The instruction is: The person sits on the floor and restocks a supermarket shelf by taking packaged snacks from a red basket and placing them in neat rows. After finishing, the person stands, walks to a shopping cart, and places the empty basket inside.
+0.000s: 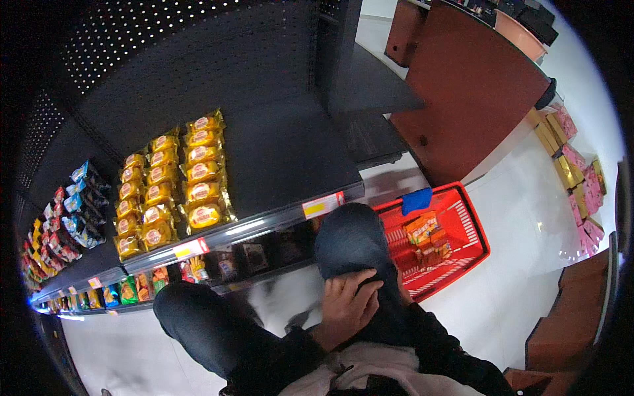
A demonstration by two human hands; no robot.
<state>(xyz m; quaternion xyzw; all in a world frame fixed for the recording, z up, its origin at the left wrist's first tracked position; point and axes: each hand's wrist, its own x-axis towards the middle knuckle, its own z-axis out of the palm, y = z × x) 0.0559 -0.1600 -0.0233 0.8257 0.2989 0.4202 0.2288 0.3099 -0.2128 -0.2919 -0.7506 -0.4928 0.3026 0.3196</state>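
Note:
My left hand (pixel 349 304) rests on my right knee, fingers loosely bent, with nothing in it. Only a sliver of my right hand (pixel 403 289) shows past that knee, beside the red shopping basket (pixel 478 232); its fingers are hidden. Inside the basket lie orange snack packets (pixel 425 230), and a blue piece (pixel 416 201) sits on its rim. Ahead, on a black shelf (pixel 287 163), round cakes in gold clear wrappers (pixel 202 171) stand in several rows.
Bagged snacks (pixel 81 213) fill the shelf's far left. More packets (pixel 128 289) stand on the lower shelf, below price tags (pixel 190 249). A reddish-brown counter (pixel 470 89) is at the upper right. Pink and gold packages (pixel 577 173) lie on the floor at the right.

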